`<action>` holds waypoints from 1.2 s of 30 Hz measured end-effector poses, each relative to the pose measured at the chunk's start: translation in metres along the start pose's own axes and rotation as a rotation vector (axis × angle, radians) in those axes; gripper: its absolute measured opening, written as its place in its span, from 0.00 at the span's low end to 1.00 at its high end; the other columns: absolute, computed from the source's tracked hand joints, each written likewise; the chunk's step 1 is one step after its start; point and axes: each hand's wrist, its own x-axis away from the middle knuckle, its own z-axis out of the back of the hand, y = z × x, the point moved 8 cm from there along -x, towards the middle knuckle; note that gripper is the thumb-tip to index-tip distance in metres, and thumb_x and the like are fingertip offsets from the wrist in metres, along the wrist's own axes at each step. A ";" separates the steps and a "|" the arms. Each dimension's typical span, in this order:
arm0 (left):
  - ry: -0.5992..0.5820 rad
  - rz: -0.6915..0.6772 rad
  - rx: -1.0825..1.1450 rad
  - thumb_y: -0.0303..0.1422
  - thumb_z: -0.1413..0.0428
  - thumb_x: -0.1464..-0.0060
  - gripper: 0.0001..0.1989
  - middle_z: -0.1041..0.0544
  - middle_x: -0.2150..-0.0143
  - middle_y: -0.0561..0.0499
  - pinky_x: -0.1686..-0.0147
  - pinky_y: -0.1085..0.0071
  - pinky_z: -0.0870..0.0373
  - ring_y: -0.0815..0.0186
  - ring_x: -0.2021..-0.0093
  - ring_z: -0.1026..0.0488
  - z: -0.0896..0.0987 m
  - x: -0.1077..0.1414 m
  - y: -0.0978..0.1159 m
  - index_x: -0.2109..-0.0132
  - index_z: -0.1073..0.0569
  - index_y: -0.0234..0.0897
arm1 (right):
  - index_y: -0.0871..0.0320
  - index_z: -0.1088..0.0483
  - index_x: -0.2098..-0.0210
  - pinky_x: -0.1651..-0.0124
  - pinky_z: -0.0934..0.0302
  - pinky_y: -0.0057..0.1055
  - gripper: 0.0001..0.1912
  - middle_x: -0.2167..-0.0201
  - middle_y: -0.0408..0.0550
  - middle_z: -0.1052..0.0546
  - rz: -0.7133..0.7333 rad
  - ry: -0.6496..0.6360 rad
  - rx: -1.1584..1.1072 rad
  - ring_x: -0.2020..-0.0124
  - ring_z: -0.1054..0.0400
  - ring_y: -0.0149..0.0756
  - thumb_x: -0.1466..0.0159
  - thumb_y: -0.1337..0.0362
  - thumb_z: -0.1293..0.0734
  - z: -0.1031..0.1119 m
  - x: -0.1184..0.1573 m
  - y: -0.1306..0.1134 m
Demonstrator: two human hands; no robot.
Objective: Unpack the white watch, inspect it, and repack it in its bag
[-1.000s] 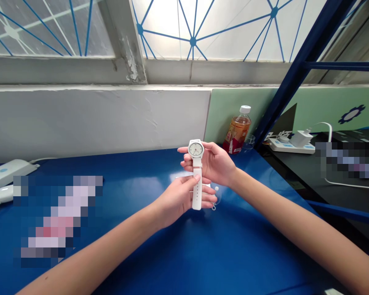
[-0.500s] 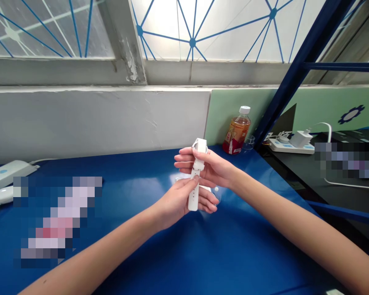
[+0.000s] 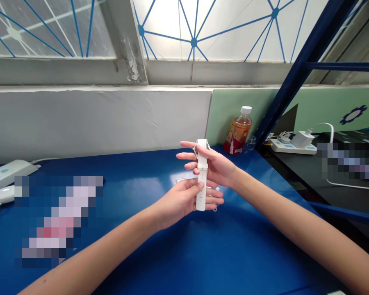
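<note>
A white wristwatch strap (image 3: 201, 194) with a row of small holes hangs upright between my two hands, above the blue table. My left hand (image 3: 187, 198) pinches its lower part, thumb in front and fingers stretched out behind. The upper end, with a buckle and the edge of a round silvery case, is held by my right hand (image 3: 218, 164), thumb across the strap and fingers pointing left. Behind my hands, a small clear and white item on the table is mostly hidden.
A drink bottle (image 3: 238, 131) stands at the table's back right, beside a clear cup (image 3: 250, 143). Power strips lie at the left (image 3: 14, 174) and on the black surface at the right (image 3: 292, 146). A blurred patch (image 3: 64, 211) covers something at the left.
The strap has shifted slightly right and hangs straighter. The fingers of my right hand have spread further apart, and my left hand has moved a little to the right with the strap.
</note>
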 end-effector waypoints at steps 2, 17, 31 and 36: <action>-0.011 0.005 -0.002 0.37 0.41 0.39 0.16 0.22 0.51 0.31 0.48 0.55 0.29 0.48 0.51 0.23 0.000 0.000 -0.001 0.52 0.25 0.26 | 0.59 0.34 0.44 0.65 0.29 0.26 0.23 0.51 0.54 0.21 -0.031 -0.005 -0.012 0.60 0.23 0.35 0.25 0.57 0.52 -0.003 0.000 0.001; -0.051 0.007 -0.005 0.35 0.45 0.36 0.16 0.21 0.53 0.31 0.50 0.58 0.28 0.51 0.52 0.22 0.000 0.000 0.001 0.54 0.22 0.23 | 0.68 0.29 0.48 0.38 0.42 0.41 0.35 0.44 0.63 0.27 -0.078 -0.029 -0.008 0.44 0.31 0.44 0.28 0.48 0.55 -0.012 0.004 0.001; -0.026 0.002 0.001 0.37 0.42 0.39 0.16 0.20 0.55 0.31 0.50 0.56 0.28 0.49 0.53 0.21 0.001 0.000 0.003 0.54 0.22 0.24 | 0.68 0.28 0.50 0.37 0.45 0.42 0.35 0.48 0.61 0.24 -0.069 -0.048 0.000 0.45 0.30 0.44 0.29 0.46 0.53 -0.016 0.004 0.002; 0.003 0.004 -0.013 0.37 0.43 0.38 0.17 0.21 0.54 0.30 0.51 0.57 0.27 0.49 0.54 0.21 0.003 -0.001 0.002 0.54 0.22 0.22 | 0.67 0.29 0.49 0.38 0.43 0.41 0.34 0.47 0.60 0.24 -0.074 -0.058 0.009 0.45 0.30 0.43 0.28 0.49 0.55 -0.015 0.004 0.001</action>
